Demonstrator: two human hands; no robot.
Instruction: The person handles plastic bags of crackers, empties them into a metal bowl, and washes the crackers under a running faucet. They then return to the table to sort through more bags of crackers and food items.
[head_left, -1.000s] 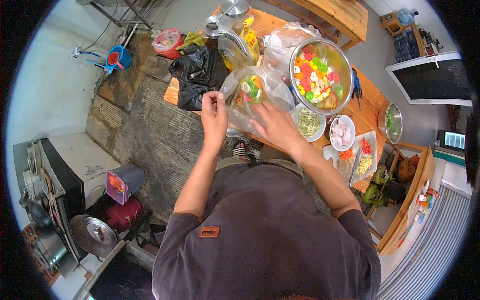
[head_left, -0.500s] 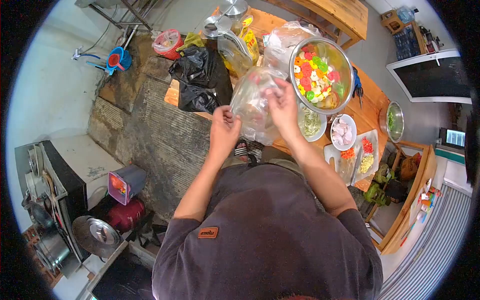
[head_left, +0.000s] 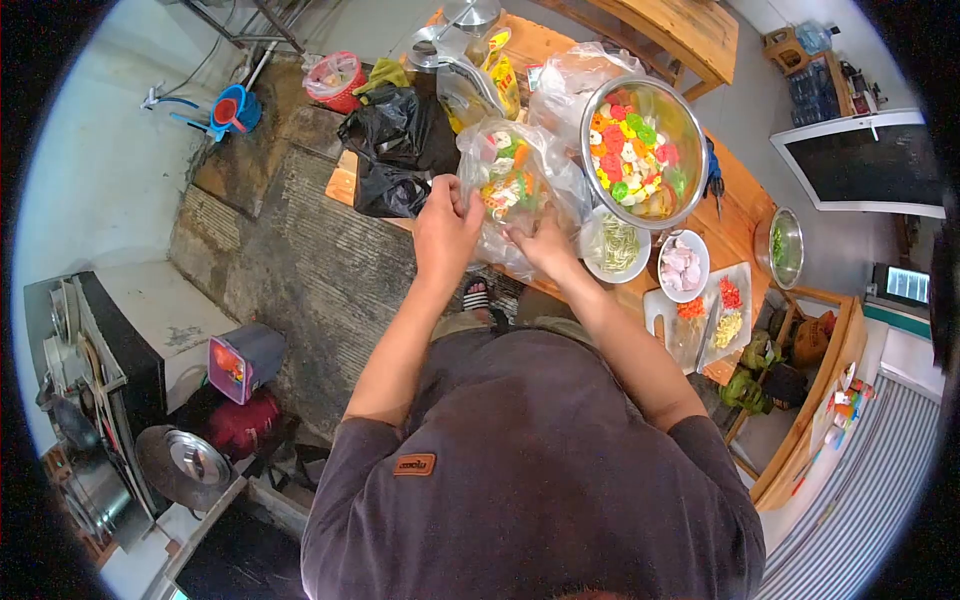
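A clear plastic bag stands open before me at the table's near edge, with orange, green and white food pieces visible in it. My left hand has its fingers closed on the bag's left side. On the near right side of the bag, my right hand grips the plastic with curled fingers. Just right of the bag is a large steel bowl of red, orange, green, yellow and white pieces. Below that bowl, a white bowl holds thin pale-green strips.
A white bowl of pale pink meat sits near a cutting board with a knife and chopped heaps. Black plastic bags lie left of my hands. Behind are a yellow pouch and another plastic bag. A steel bowl stands far right.
The bag has opened out and its colourful contents now show. My right hand has moved down and left to the bag's near side; my left hand has shifted slightly up.
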